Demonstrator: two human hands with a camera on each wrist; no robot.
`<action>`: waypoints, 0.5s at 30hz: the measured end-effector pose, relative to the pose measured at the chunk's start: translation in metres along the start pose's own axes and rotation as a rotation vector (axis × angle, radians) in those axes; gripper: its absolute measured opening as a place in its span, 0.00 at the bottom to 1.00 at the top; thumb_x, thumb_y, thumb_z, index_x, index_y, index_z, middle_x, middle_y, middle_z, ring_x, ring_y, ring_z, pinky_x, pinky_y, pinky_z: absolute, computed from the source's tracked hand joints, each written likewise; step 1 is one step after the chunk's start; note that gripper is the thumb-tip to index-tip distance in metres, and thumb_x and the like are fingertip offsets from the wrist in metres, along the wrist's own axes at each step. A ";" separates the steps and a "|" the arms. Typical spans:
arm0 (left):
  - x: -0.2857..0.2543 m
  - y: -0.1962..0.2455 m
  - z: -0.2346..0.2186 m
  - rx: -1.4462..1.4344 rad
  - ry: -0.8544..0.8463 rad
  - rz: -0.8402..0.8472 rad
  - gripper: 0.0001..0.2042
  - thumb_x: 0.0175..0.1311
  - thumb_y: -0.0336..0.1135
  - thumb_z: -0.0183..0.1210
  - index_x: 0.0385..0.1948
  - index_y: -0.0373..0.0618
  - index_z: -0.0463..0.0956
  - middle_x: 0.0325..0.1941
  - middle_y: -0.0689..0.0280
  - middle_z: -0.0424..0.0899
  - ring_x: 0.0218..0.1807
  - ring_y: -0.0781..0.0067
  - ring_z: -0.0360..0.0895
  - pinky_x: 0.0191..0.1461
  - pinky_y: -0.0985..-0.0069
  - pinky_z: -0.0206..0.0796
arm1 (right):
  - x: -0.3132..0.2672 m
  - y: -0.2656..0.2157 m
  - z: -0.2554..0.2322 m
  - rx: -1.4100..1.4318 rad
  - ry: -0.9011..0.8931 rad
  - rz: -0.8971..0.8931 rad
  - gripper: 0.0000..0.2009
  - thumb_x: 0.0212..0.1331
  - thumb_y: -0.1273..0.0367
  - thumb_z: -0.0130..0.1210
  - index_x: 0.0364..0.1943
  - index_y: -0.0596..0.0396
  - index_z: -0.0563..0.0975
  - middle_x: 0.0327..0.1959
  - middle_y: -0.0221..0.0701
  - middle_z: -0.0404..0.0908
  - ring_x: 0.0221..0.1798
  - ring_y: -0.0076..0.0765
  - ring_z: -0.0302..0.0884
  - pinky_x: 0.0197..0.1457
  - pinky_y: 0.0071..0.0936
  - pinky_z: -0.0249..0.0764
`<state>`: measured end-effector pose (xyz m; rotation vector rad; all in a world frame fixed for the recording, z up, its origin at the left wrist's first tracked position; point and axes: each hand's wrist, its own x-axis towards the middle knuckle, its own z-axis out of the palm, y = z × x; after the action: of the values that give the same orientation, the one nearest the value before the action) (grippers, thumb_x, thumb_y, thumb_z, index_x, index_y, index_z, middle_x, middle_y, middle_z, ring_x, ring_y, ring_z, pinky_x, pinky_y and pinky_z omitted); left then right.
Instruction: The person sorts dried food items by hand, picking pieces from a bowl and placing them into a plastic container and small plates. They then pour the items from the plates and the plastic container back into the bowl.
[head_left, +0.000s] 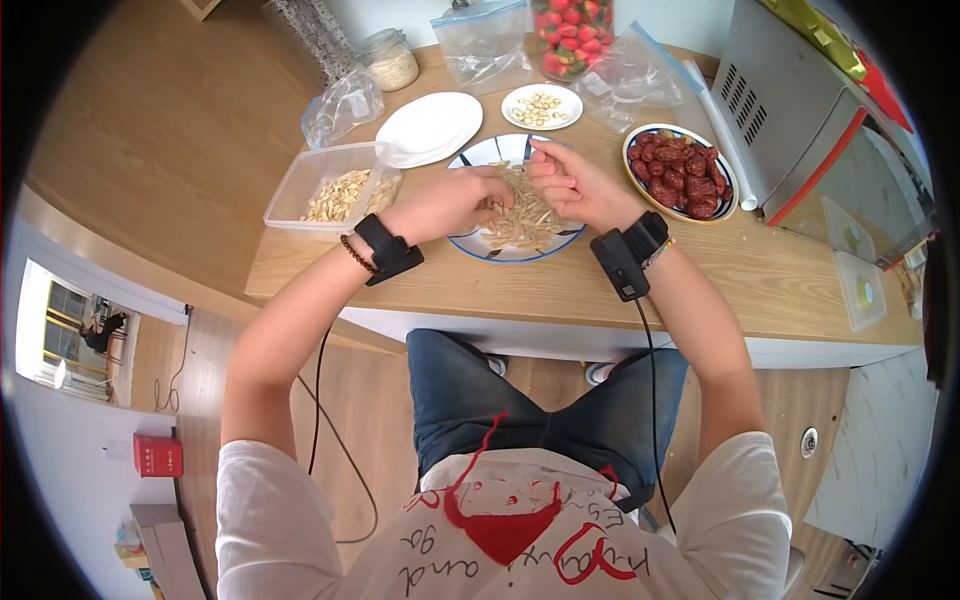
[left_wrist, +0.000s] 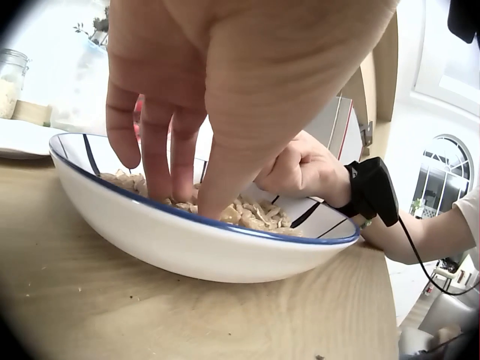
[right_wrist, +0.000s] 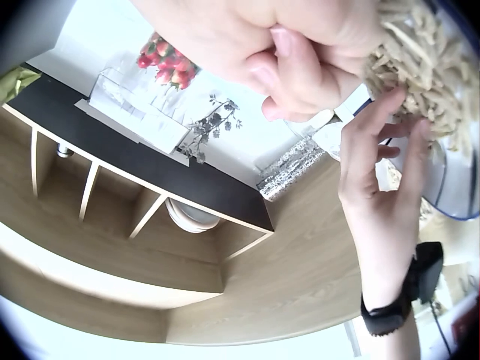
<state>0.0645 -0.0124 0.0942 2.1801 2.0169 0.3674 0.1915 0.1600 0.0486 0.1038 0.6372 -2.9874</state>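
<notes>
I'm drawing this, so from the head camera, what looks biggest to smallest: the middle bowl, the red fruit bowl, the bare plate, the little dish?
1. Middle bowl
2. Red fruit bowl
3. Bare plate
4. Little dish
Things farther from the camera may look smaller than they are.

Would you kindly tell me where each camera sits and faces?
Head: on the head, facing forward and down at the bowl; left hand, right hand, arms and legs show.
Left wrist: on that wrist, facing the bowl side-on; both hands show.
Right wrist: on that wrist, facing across both hands toward shelving.
Both wrist views share bowl and hands.
</notes>
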 end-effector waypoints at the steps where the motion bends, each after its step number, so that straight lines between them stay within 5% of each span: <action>1: 0.002 -0.002 0.000 -0.003 -0.015 -0.001 0.08 0.51 0.30 0.61 0.34 0.45 0.78 0.35 0.63 0.77 0.37 0.62 0.77 0.40 0.70 0.69 | 0.004 -0.002 -0.011 -0.007 -0.063 0.019 0.08 0.65 0.67 0.47 0.32 0.56 0.68 0.21 0.26 0.65 0.14 0.12 0.57 0.13 0.09 0.55; 2: 0.003 -0.004 0.000 -0.004 -0.023 0.020 0.07 0.51 0.30 0.60 0.33 0.45 0.77 0.34 0.63 0.78 0.37 0.62 0.77 0.40 0.70 0.69 | 0.004 -0.002 -0.007 -0.015 -0.126 0.038 0.08 0.65 0.66 0.48 0.33 0.57 0.69 0.22 0.26 0.66 0.15 0.13 0.60 0.14 0.09 0.59; 5: 0.005 -0.007 0.000 0.029 -0.042 0.047 0.06 0.52 0.30 0.60 0.32 0.45 0.77 0.32 0.64 0.79 0.35 0.61 0.77 0.39 0.69 0.69 | 0.002 0.009 0.007 -0.150 0.232 -0.150 0.18 0.68 0.62 0.41 0.45 0.69 0.68 0.37 0.38 0.74 0.36 0.24 0.74 0.36 0.15 0.75; 8: 0.004 -0.003 -0.003 0.108 -0.049 0.007 0.05 0.52 0.29 0.59 0.30 0.44 0.77 0.29 0.65 0.80 0.33 0.62 0.77 0.37 0.71 0.68 | 0.002 0.013 0.012 -0.129 0.051 -0.149 0.26 0.69 0.60 0.35 0.55 0.79 0.60 0.54 0.52 0.68 0.58 0.40 0.67 0.63 0.28 0.68; 15: 0.011 0.005 -0.042 -0.145 0.192 -0.101 0.04 0.54 0.28 0.59 0.30 0.43 0.78 0.29 0.69 0.81 0.29 0.78 0.74 0.34 0.80 0.66 | 0.005 0.013 0.006 -0.093 -0.012 -0.171 0.28 0.70 0.59 0.31 0.56 0.81 0.56 0.60 0.57 0.59 0.64 0.52 0.59 0.70 0.34 0.60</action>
<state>0.0581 -0.0041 0.1370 2.0156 2.1122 0.7102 0.1873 0.1457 0.0482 0.0257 0.8222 -3.1114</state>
